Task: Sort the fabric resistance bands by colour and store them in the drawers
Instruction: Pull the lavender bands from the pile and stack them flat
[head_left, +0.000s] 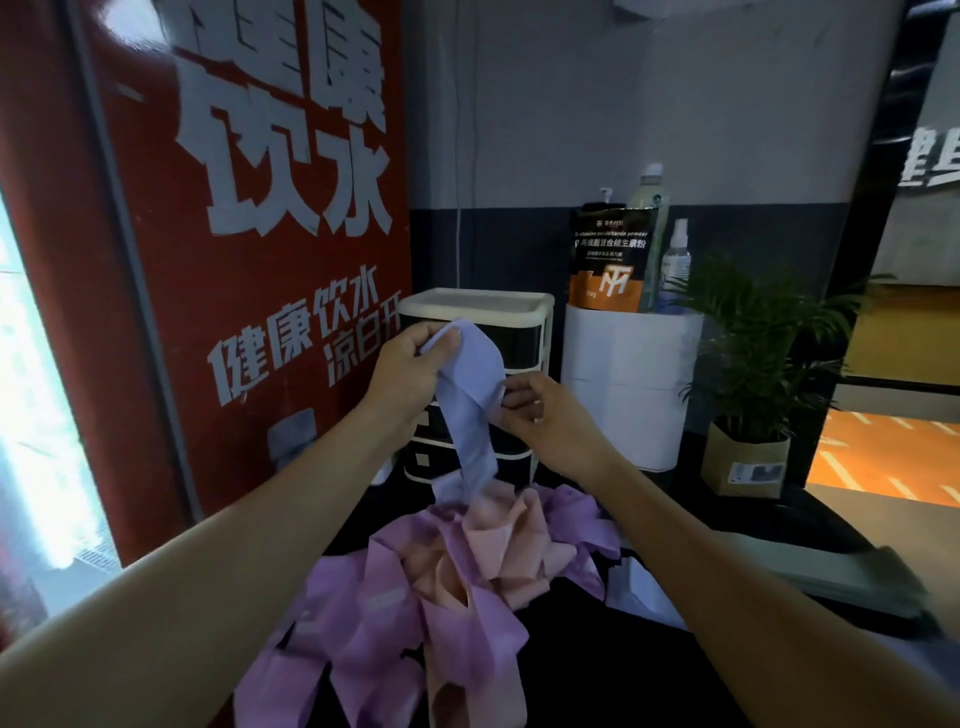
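Observation:
I hold a pale blue fabric band up in front of the drawer unit. My left hand grips its upper end, and my right hand pinches its edge lower down on the right. The band's tail hangs down to a heap on the dark table. That heap holds several purple bands and peach-pink bands tangled together. The drawer unit is cream with black drawer fronts, and all the fronts I can see are closed.
A white cylindrical container stands right of the drawers, carrying a black-and-orange powder pouch and bottles. A potted plant sits further right. A red panel walls off the left. A flat grey object lies at the table's right.

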